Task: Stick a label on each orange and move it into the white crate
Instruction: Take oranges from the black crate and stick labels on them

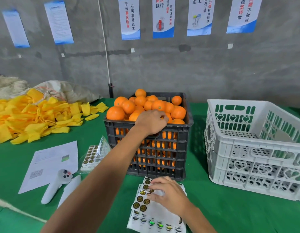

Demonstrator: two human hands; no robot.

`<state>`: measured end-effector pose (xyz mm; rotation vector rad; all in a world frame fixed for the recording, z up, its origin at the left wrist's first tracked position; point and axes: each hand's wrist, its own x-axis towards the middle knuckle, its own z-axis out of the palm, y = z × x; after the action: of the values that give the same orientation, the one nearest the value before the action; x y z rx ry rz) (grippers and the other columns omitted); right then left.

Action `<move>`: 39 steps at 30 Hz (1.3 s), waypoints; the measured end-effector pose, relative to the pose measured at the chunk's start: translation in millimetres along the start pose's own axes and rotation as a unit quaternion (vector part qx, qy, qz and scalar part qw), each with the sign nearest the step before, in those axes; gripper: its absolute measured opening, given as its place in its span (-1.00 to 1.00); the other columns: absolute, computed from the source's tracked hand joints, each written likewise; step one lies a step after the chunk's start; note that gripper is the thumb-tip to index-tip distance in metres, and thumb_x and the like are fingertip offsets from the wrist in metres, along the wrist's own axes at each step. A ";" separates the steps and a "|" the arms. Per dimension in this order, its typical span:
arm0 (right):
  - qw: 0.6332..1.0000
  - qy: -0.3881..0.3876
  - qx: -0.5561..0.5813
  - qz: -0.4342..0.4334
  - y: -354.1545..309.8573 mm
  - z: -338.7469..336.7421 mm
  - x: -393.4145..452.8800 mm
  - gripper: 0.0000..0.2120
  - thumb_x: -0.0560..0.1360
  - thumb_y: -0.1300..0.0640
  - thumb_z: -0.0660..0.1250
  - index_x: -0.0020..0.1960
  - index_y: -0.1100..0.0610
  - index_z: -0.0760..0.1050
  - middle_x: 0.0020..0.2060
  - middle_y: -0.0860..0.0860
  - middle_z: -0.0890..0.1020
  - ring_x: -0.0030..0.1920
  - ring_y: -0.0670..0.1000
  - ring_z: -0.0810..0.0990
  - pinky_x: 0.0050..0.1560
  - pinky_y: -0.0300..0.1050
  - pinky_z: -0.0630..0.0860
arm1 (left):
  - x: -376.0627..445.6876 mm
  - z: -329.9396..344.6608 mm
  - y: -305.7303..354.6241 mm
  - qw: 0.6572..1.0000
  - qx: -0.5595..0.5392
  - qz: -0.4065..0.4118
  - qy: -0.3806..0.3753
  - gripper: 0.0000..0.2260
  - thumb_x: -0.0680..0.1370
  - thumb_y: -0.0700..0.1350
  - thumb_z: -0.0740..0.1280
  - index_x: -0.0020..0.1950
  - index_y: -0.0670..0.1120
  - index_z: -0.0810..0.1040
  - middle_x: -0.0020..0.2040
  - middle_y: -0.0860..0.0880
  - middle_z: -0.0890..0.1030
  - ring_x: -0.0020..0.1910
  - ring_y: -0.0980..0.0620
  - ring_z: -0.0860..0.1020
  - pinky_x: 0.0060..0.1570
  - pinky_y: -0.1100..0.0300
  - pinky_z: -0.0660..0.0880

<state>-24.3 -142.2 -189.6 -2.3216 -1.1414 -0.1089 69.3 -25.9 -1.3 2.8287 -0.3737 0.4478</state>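
Note:
A black crate heaped with oranges stands mid-table. My left hand reaches over its front rim, fingers curled round an orange that is mostly hidden beneath it. My right hand lies on a label sheet in front of the black crate, fingertips pinching at a round gold label near the sheet's top. The white crate stands at the right; what I see of its inside holds no oranges.
A pile of yellow foam sleeves and a sack lie at the left. A printed paper, a white handheld controller and a bag of label sheets sit left of the black crate. More label sheets lie near me.

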 end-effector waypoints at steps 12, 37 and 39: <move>0.981 -0.023 0.104 0.162 52.5 16.7 -26.3 -0.53 0.52 -0.45 0.22 0.31 -0.28 0.58 0.26 -0.45 0.45 0.30 -0.36 0.26 0.36 -0.05 0.30 | 0.3 0.7 2.6 0.999 -0.020 -0.029 0.010 -0.71 0.63 0.08 0.15 0.12 0.11 0.65 0.16 0.02 0.66 0.10 -0.10 0.56 0.06 -0.01 0.52; 0.990 -0.016 -0.004 0.140 61.8 7.8 -24.4 -0.47 0.50 -0.49 0.16 0.32 -0.27 0.55 0.15 -0.34 0.41 0.14 -0.24 0.31 0.27 -0.21 0.24 | 18.4 -1.6 3.3 0.991 -0.108 -0.076 0.022 -0.55 0.55 -0.04 0.44 0.43 -0.06 0.53 0.30 -0.10 0.61 0.31 -0.13 0.53 0.26 -0.04 0.51; 0.988 -0.007 0.007 0.152 68.2 2.5 -28.4 -0.51 0.52 -0.47 0.17 0.31 -0.28 0.55 0.14 -0.34 0.41 0.15 -0.27 0.32 0.28 -0.21 0.24 | 17.3 2.3 -0.2 0.989 -0.129 -0.044 0.051 -0.53 0.57 0.00 0.45 0.46 -0.08 0.51 0.34 -0.09 0.60 0.35 -0.12 0.52 0.30 -0.06 0.49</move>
<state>8.7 -194.6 -230.0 -2.4553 -0.7791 0.0274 85.9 -30.1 2.3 2.5479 -0.2649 0.4857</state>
